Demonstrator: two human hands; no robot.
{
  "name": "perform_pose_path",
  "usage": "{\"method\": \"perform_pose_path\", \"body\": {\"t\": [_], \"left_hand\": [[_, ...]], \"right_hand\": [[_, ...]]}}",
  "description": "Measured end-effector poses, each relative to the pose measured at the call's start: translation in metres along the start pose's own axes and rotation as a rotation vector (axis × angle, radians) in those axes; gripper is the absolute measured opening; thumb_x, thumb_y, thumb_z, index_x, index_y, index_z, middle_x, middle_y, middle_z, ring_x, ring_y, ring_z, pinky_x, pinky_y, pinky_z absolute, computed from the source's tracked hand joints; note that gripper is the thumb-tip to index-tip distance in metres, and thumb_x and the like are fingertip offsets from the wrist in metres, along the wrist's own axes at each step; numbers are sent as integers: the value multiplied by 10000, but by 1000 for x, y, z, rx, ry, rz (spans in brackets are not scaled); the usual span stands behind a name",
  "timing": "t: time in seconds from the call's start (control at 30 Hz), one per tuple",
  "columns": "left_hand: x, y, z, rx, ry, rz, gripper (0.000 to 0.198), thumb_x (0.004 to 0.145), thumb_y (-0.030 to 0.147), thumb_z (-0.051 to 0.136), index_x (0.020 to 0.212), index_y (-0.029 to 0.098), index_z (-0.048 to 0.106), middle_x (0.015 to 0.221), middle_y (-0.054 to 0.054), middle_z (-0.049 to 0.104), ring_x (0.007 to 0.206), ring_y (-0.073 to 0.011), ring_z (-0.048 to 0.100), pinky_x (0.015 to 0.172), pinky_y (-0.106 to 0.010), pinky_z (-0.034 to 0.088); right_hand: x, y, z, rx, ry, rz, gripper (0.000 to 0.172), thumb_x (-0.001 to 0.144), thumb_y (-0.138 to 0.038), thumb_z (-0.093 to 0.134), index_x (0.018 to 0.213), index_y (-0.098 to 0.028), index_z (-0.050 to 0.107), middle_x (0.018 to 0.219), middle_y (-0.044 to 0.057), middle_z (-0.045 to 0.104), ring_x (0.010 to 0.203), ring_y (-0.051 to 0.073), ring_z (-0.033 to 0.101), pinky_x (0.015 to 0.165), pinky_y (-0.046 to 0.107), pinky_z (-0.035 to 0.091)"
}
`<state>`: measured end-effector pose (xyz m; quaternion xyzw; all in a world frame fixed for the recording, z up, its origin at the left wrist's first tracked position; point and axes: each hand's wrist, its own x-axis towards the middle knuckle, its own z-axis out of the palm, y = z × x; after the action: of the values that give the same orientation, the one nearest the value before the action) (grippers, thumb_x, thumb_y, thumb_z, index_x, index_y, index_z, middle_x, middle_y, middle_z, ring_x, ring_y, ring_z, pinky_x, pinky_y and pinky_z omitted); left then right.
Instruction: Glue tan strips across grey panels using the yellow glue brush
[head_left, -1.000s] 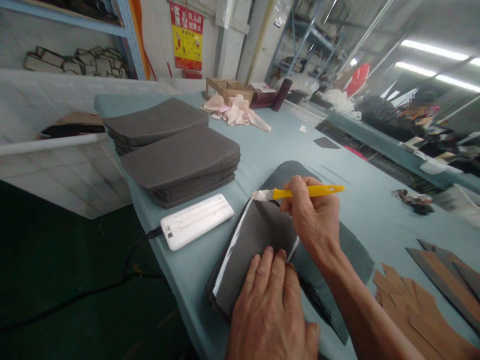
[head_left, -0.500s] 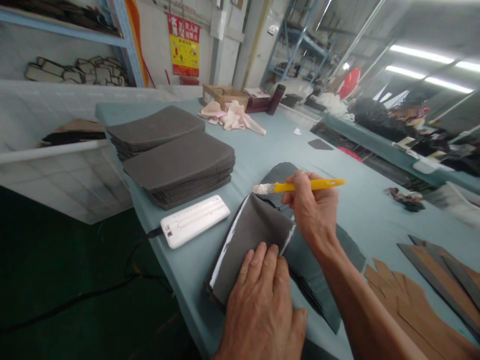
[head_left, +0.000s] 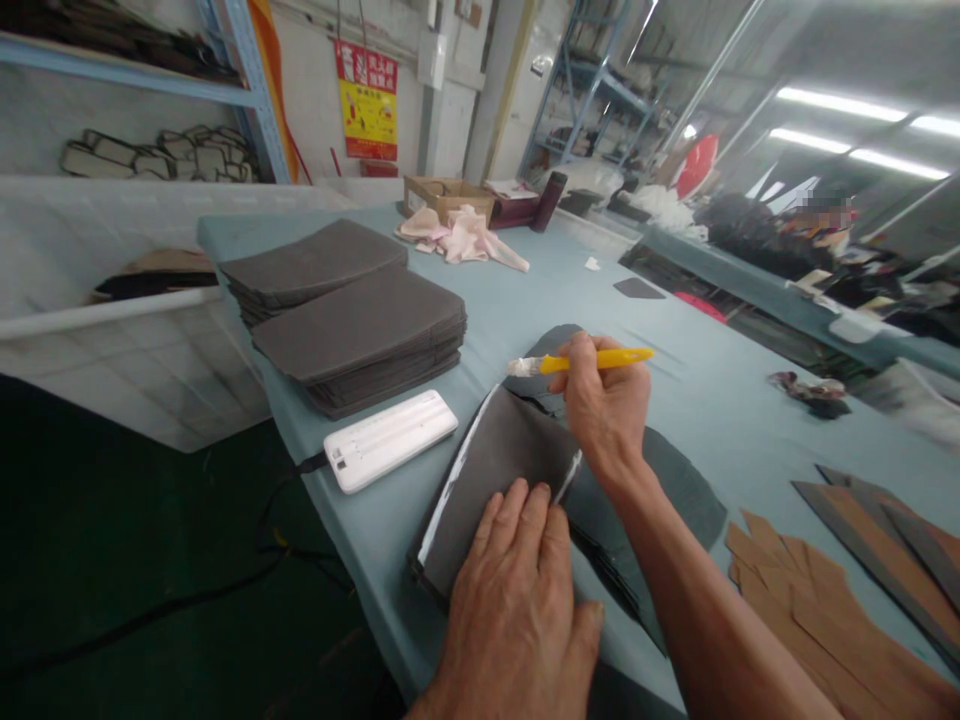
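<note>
Brush (head_left: 556, 364) axis crosswise, bristles (head_left: 523, 367) leftward; right hand (head_left: 609, 402) grip clamped on handle (head_left: 628, 356); left hand (head_left: 517, 600) flat on panel (head_left: 517, 435).

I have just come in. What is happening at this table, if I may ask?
A person presses the left hand flat on a dark gray sheet. The right hand grips a yellow-handled brush, its whitened bristles near the sheet's far corner. White coating runs along two edges. Two stacks of similar gray sheets lie farther back on the table.
</note>
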<state>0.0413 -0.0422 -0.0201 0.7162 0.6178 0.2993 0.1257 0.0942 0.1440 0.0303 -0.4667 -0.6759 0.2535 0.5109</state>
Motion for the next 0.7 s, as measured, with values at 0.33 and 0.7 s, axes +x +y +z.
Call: {"method": "perform_pose_path", "body": {"t": [0.33,0.7], "left_hand": [[3,4,-13,-47,-66,-46,613,969,255,582,1548,68,502,1651,-218,478,1560,-376,433,1260,-631,407],[16,-10,-48,-274,-79,-109,608,1082,398,399,1589,68,458,1702,-190,418,1602,-272,385,1321,-499,334]], "right_hand": [[-26,-17,-32,89,29,21,379,990,-528,580,841,-192,671,533,-31,607,460,121,509,494,263,394],[-86,-64,-132,149,226,28,307,914,-509,723,791,-227,730,548,-22,609,473,135,564,470,255,468]]}}
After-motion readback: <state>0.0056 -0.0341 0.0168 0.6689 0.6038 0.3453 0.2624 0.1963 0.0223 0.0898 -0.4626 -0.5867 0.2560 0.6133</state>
